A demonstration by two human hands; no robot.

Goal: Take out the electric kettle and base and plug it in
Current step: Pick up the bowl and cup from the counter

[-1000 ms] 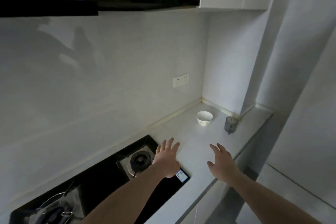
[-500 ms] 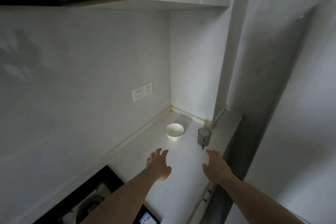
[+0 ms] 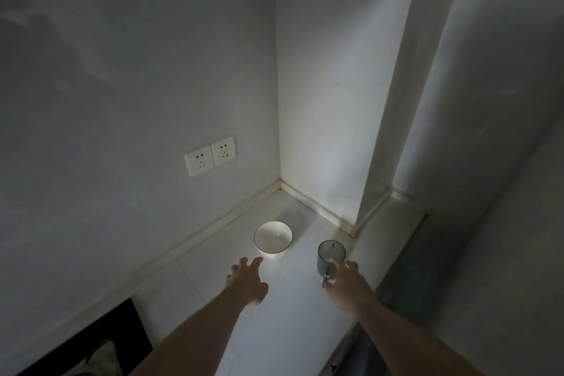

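No kettle or base is in view. A double wall socket (image 3: 210,156) sits on the left wall above the white counter (image 3: 293,323). My left hand (image 3: 247,282) reaches over the counter with fingers spread, just short of a white bowl (image 3: 273,237). My right hand (image 3: 351,285) is open beside a grey glass mug (image 3: 331,256), its fingers right at the mug's handle; I cannot tell if they touch it.
The counter ends in a corner behind the bowl, with a wall column (image 3: 393,131) at the right. The black stove edge (image 3: 91,345) shows at the lower left. A dark cabinet front (image 3: 351,357) drops below the counter's right edge.
The view has swung right and closer to the corner; the stove has nearly left the frame. Both hands have advanced toward the bowl and the mug.
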